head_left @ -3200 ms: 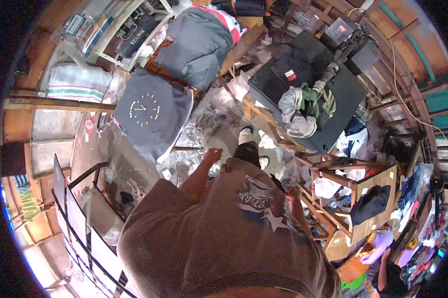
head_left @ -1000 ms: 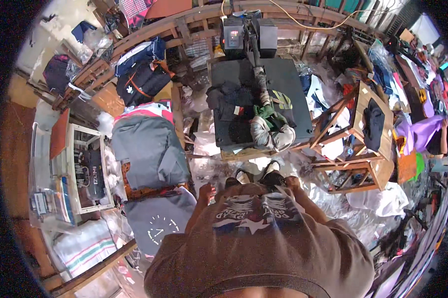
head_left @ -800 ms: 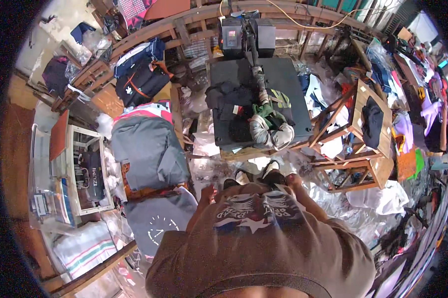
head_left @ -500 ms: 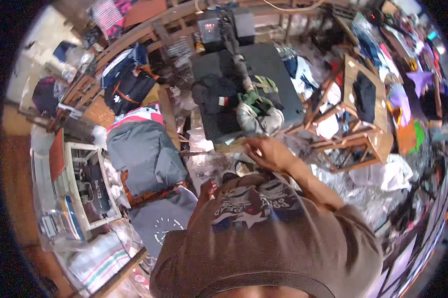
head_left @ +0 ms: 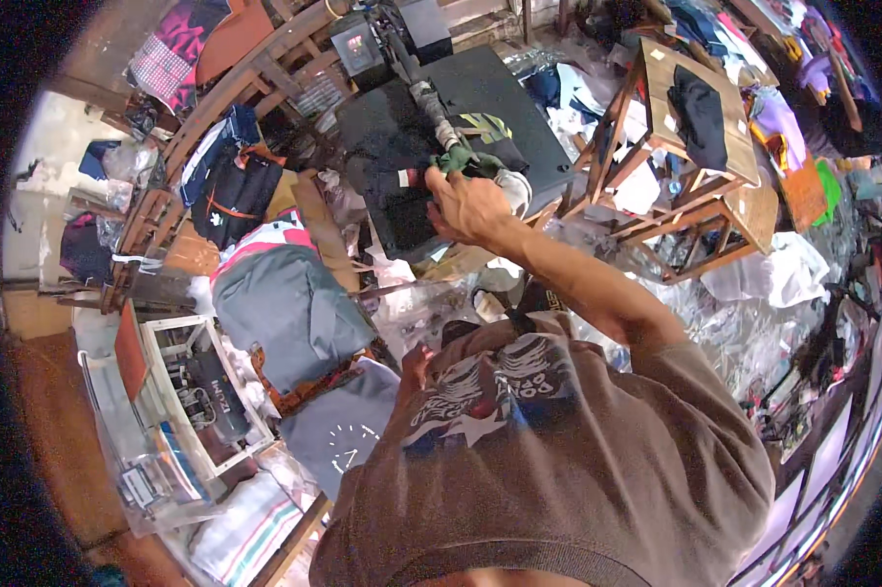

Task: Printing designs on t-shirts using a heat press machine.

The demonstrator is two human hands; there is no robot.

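A dark press with a flat black top [head_left: 553,147] stands ahead of me, with a long lever [head_left: 426,103] over it. Green and pale cloth wraps the lever's handle [head_left: 457,157]. My right hand [head_left: 470,207] is at this handle, fingers bent over the wrapping and closed; the fingertips are partly hidden. Black fabric [head_left: 387,152] with a small red and white label lies on the press, left of the hand. Low by my body, my left hand [head_left: 418,364] shows only in part beside my brown shirt, its fingers mostly hidden.
A wooden stool-like frame [head_left: 734,117] with a dark folded cloth on it stands to the right. Grey fabric [head_left: 289,298] is heaped to the left, near a white-framed box [head_left: 255,445]. Clear plastic wrap [head_left: 676,323] and a white bag [head_left: 769,274] lie at the right.
My right hand has moved forward and left from near my body to the wrapped handle, the arm now stretched out. The whole view has shifted and turned. My left hand stays low.
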